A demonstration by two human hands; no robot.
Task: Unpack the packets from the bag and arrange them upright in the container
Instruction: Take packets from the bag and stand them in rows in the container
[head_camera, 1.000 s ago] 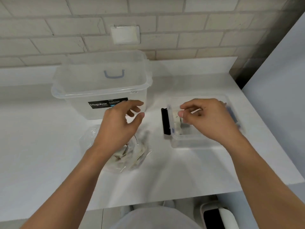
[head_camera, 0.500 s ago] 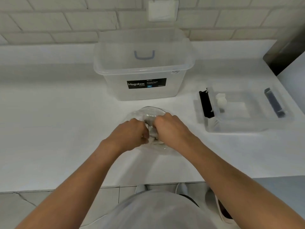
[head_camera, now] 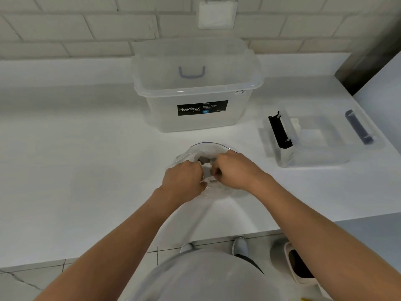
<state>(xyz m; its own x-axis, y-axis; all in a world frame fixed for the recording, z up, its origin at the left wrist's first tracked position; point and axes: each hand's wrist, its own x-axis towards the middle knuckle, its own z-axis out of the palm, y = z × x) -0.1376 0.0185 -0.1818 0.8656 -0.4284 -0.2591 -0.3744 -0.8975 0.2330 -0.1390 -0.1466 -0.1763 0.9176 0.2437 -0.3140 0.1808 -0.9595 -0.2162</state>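
The counter [head_camera: 76,159] is plain white, the brick wall [head_camera: 65,29] off-white with grey joints, the large storage box [head_camera: 195,88] clear with a black white-lettered label [head_camera: 202,107] and bluish handle [head_camera: 191,73], the small container [head_camera: 321,157] clear with a black clip [head_camera: 280,132] and a dark blue clip [head_camera: 359,127], the bag [head_camera: 208,148] transparent.

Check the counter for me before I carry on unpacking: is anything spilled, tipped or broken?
Nothing stands out. The bag sits open under both hands, the big box stands upright, the small container lies flat, and the counter shows no spill.
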